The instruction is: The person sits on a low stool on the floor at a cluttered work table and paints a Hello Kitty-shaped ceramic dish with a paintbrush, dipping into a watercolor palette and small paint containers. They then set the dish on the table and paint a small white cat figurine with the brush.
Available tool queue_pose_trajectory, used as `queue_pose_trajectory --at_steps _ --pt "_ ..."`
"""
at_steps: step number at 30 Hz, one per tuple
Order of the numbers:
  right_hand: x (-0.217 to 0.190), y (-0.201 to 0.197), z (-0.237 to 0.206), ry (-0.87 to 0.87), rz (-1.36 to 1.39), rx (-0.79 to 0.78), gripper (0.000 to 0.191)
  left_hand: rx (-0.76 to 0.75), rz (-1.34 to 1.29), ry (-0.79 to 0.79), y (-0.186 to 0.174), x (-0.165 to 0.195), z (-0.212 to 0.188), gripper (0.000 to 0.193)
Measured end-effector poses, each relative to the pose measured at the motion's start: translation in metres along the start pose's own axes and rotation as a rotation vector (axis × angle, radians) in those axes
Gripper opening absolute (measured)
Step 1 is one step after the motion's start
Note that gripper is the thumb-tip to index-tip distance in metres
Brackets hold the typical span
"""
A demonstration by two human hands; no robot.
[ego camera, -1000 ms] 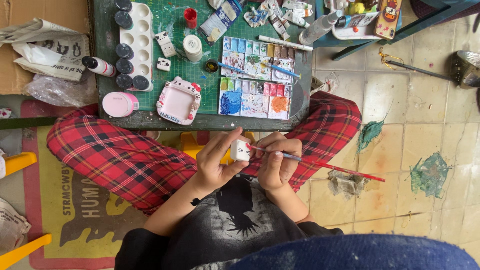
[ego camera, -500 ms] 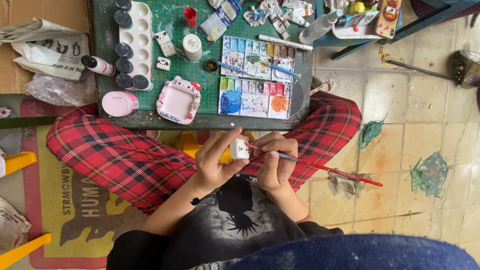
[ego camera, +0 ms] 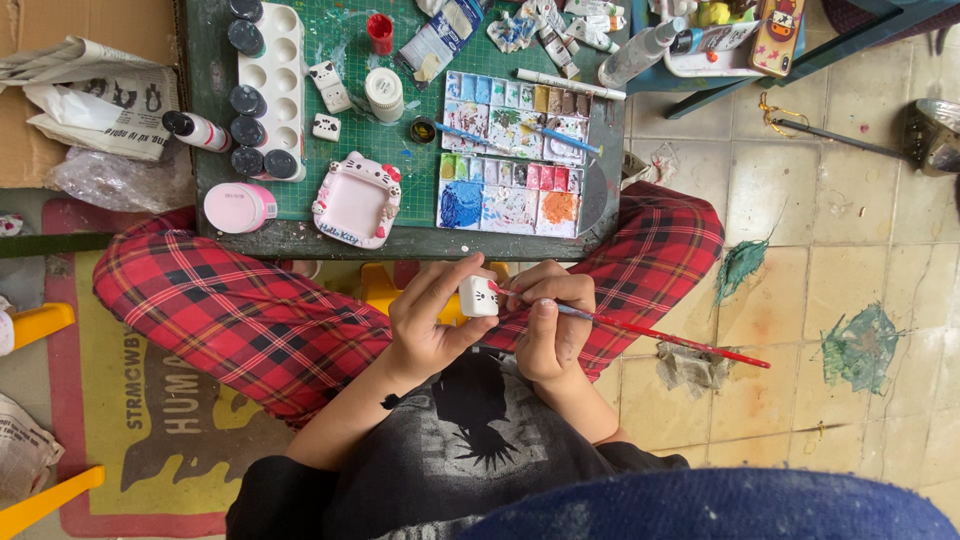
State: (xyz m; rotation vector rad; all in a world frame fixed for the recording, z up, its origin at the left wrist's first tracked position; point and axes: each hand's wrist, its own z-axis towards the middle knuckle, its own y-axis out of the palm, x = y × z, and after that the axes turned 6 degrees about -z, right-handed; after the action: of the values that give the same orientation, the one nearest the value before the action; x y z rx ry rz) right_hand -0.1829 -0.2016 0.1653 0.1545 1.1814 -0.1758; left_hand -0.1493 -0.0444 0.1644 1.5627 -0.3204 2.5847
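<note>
Left hand: the left hand point(ego camera: 425, 325) is raised over the lap, its fingers point(ego camera: 447, 277) curled and clamped on a small white figurine point(ego camera: 478, 297); thumb below it, the other fingers arched over its top and far side

Figurine: pinched at the left fingertips, between the two hands; its painted face turned toward the right hand; just short of the table's near edge

Right hand: the right hand point(ego camera: 552, 325) is closed in a pen grip on a thin red-handled brush point(ego camera: 660, 336); fingers point(ego camera: 553, 287) bunched together near the bristle end; knuckles just beside the figurine

Brush: its tip meets the figurine's face beside the left fingertips; its handle runs out past the right hand, away from the fingers, over the tiled floor point(ego camera: 800, 270)

Beyond the fingers: a low green-topped table point(ego camera: 300, 238); near its edge a pink cat-shaped dish point(ego camera: 357, 200) and a watercolour palette point(ego camera: 512, 155) with blue and orange patches; further off a white well tray point(ego camera: 268, 85) lined with dark-capped paint bottles; a round pink container point(ego camera: 238, 207) to the left-hand side

Under the hands: red plaid trousers point(ego camera: 230, 315), legs crossed; a dark printed shirt point(ego camera: 470, 420) just behind the wrists
</note>
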Motion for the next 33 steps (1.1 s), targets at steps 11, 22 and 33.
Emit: queue_pose_trajectory --at_steps 11,22,33 --pt "-0.0002 -0.0013 -0.0008 0.033 0.020 0.005 0.017 0.002 -0.005 -0.005 -0.0004 0.0013 0.0011 0.057" --pt "0.0004 -0.0011 -0.0028 0.037 0.049 0.013 0.017 -0.001 0.009 -0.013 0.0000 0.0009 0.0001 0.058" --pt "0.0016 -0.0005 -0.0046 0.048 0.088 0.028 0.016 0.004 0.013 -0.016 0.0002 0.0002 -0.0012 0.058"
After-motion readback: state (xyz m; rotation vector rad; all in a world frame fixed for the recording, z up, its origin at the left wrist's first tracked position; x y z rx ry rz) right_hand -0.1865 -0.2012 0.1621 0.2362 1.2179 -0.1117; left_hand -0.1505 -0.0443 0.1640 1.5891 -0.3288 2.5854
